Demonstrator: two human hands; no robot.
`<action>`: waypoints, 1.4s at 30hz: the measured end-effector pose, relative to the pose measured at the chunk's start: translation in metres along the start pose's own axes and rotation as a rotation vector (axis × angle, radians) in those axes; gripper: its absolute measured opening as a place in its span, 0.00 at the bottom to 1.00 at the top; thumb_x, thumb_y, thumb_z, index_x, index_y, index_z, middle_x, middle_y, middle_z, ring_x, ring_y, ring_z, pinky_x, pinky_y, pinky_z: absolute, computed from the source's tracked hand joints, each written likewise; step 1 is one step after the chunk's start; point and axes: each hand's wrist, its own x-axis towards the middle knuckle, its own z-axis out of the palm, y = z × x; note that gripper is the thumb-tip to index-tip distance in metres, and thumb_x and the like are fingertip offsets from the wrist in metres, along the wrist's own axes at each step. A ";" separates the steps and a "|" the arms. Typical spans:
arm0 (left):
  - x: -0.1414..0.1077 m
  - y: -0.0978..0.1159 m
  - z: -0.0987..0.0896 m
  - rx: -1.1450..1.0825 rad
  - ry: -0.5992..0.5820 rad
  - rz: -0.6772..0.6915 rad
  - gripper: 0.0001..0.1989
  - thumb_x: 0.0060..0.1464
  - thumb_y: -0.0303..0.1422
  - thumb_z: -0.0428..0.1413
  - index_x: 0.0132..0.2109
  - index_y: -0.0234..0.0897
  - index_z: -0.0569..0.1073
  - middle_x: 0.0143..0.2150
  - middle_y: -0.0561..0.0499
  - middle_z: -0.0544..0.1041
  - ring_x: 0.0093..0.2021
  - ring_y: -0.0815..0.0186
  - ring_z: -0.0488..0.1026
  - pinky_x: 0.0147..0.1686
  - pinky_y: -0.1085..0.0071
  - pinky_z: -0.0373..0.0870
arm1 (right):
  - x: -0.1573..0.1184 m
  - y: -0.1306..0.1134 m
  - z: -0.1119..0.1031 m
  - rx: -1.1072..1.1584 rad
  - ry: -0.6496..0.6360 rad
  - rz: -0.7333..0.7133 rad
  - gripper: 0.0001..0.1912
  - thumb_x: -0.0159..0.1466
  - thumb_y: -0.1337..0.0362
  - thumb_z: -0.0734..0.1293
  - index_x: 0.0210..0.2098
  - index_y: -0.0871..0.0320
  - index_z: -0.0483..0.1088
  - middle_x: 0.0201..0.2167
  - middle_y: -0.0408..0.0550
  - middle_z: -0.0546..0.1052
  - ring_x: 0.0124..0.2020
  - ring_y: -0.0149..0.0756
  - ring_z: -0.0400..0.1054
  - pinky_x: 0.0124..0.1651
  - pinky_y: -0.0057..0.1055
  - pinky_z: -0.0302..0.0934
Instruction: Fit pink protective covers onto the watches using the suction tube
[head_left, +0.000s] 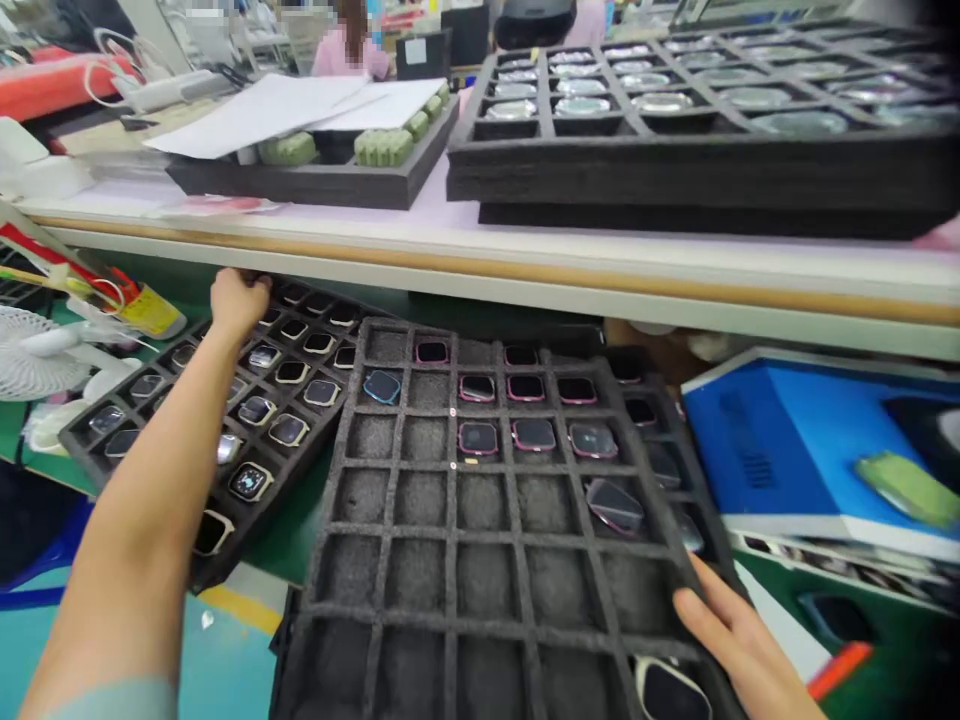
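Left hand (236,300) curled on the far corner of the left tray (225,420) at upper left, right hand (731,625) flat against the near right edge of the centre tray (487,540), long axis running up-frame, nearer the right.

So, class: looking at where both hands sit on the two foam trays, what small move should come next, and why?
Probably the left hand pulls the left tray out a little, since it grips that tray's far edge under the shelf, while the right hand steadies the middle tray, which lies tilted over it.
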 end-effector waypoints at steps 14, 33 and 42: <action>-0.262 0.182 0.010 -0.238 -0.504 0.618 0.08 0.65 0.34 0.53 0.46 0.40 0.76 0.37 0.50 0.81 0.37 0.59 0.79 0.39 0.63 0.73 | -0.012 -0.027 0.022 0.220 -0.229 -0.280 0.32 0.53 0.44 0.80 0.54 0.49 0.77 0.56 0.47 0.83 0.60 0.55 0.76 0.60 0.47 0.72; -0.358 0.291 0.014 -0.122 -0.397 1.666 0.09 0.64 0.24 0.55 0.37 0.34 0.80 0.34 0.38 0.77 0.38 0.56 0.75 0.35 0.59 0.66 | -0.010 -0.018 0.020 0.055 -0.101 -0.345 0.38 0.50 0.38 0.80 0.53 0.53 0.78 0.54 0.52 0.83 0.62 0.55 0.74 0.68 0.48 0.65; -0.274 0.171 -0.049 0.003 -0.346 1.115 0.08 0.68 0.34 0.56 0.49 0.36 0.75 0.44 0.41 0.78 0.44 0.56 0.73 0.42 0.61 0.69 | 0.001 -0.006 0.003 -0.118 -0.049 -0.281 0.41 0.54 0.37 0.76 0.60 0.53 0.77 0.51 0.49 0.85 0.58 0.56 0.78 0.60 0.45 0.75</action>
